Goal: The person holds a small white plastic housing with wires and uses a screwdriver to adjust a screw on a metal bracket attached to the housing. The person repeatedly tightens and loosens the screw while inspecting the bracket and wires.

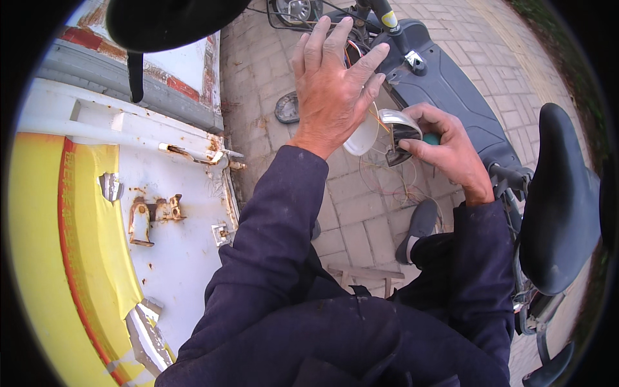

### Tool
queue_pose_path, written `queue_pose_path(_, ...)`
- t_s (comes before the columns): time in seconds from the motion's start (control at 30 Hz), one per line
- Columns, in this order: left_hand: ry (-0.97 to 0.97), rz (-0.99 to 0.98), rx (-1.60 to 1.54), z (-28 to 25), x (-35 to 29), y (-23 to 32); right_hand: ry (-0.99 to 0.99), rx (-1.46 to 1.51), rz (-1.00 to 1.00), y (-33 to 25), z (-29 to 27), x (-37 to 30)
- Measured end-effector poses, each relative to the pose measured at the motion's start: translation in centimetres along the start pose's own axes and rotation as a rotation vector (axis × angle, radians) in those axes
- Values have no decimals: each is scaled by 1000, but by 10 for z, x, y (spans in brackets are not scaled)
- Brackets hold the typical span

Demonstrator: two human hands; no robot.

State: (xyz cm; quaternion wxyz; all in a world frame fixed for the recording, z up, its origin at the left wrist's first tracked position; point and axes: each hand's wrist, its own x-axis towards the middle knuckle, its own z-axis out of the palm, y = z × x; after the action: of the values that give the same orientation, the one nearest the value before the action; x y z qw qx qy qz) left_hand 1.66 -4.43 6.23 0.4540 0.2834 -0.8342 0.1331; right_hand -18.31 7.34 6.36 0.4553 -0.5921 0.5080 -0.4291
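My left hand (332, 87) is raised with its palm turned down and fingers spread, and it holds nothing. Just below its thumb, my right hand (445, 142) pinches a small rounded silver-and-black lamp-like housing (393, 120) between thumb and fingers. A whitish translucent cover (362, 137) hangs beside the housing, partly behind my left wrist; I cannot tell whether the two are joined. Thin loose wires (403, 187) trail from around the housing toward the ground. A bit of something green (431, 138) shows behind my right thumb.
A dark electric scooter stands at the right, with its grey footboard (445, 77) and black saddle (560, 200). On the left is a rusty white metal panel (174, 251) with a torn yellow sheet (45, 245). A black rounded object (171, 22) overhangs the top left. Paving bricks (354, 222) lie below.
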Motion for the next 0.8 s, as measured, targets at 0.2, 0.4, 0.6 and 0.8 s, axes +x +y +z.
queue_pose_path(0.2,218,-94,-97,-4,-20,2,50,2,-13,3,-5,-1)
queue_pose_path(0.4,-135,-214,-314,-25,-52,3,11,-4,31,5,-13,1)
queue_pose_path(0.6,-133,-258,-355,-28,-64,3,77,94,15,5,-10,-1)
queue_pose_path(0.8,-515,-229,-412,-22,-81,11,148,319,81,6,-8,-1)
